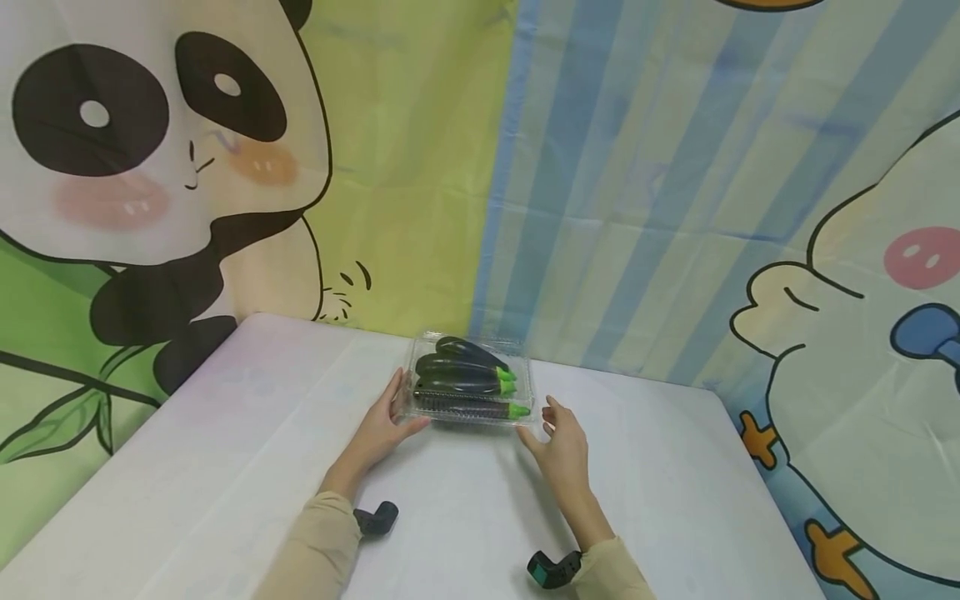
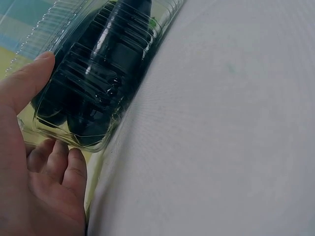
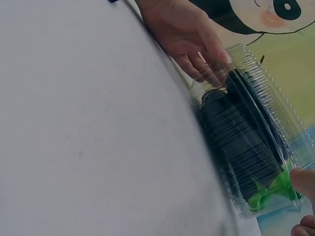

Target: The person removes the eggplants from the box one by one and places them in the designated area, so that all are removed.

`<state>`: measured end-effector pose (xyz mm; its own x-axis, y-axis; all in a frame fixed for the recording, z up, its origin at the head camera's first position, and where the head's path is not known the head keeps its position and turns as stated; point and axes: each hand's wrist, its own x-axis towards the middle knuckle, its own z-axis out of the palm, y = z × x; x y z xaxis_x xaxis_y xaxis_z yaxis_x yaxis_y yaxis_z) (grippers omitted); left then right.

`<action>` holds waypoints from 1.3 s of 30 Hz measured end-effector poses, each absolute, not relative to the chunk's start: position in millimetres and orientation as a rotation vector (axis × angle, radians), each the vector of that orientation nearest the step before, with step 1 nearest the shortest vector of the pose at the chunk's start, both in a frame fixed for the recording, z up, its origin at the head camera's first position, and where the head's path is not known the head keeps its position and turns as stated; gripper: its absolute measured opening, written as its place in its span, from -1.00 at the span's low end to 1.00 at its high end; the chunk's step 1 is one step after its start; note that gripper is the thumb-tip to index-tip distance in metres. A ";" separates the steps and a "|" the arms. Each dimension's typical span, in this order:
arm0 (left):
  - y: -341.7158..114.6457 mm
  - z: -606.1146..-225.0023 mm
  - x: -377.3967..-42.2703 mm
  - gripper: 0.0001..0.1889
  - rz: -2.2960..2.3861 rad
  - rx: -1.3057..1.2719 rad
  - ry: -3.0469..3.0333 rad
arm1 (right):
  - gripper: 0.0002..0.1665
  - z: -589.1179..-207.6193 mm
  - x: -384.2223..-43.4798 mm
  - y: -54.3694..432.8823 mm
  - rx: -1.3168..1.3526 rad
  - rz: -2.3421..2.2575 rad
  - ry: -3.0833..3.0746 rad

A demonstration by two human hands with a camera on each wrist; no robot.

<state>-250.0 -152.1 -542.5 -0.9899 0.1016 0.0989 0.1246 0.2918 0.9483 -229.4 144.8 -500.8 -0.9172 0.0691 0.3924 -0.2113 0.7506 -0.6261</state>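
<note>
Eggplant box pinned on one side, loose on the other

And here is the clear plastic box (image 1: 527, 375), over by the far edge of the white tabletop (image 1: 442, 500), with dark eggplants (image 1: 457, 367) lying inside, their green stems (image 1: 517, 410) pointing right! The left hand (image 1: 386, 429) has its corner, thumb over the upper side, fingers curled round the end. The right hand (image 1: 562, 446) is the looser partner: thumb at the near right corner, fingers bent softly and clear of the wall, no real grip there. Whether that thumb presses, I can't tell.

Here's the danger! A lift now would lean on the left side alone; the right end could sag and the eggplants slide stem-first. Squeeze too hard and that thin plastic may buckle, perhaps popping the lid. Whether it's latched, I can't say.
</note>
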 end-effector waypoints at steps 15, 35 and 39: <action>-149.6 -510.2 -232.2 0.06 -1.822 -0.240 -2.564 | -0.44 -516.1 -195.8 127.2 0.599 0.340 -2.308; -147.0 -517.9 -237.6 0.05 -1.827 -0.236 -2.540 | -0.46 -519.0 -214.8 112.1 0.563 0.356 -2.464; -149.7 -539.1 -250.4 0.09 -1.814 -0.223 -2.515 | -0.51 -522.0 -221.5 106.3 0.547 0.380 -2.431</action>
<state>-250.4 -149.7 -539.1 -0.9892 0.0970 0.1097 0.1347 0.3092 0.9414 -221.5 106.3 -522.0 -0.7277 -0.2920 0.6206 -0.4675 0.8732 -0.1374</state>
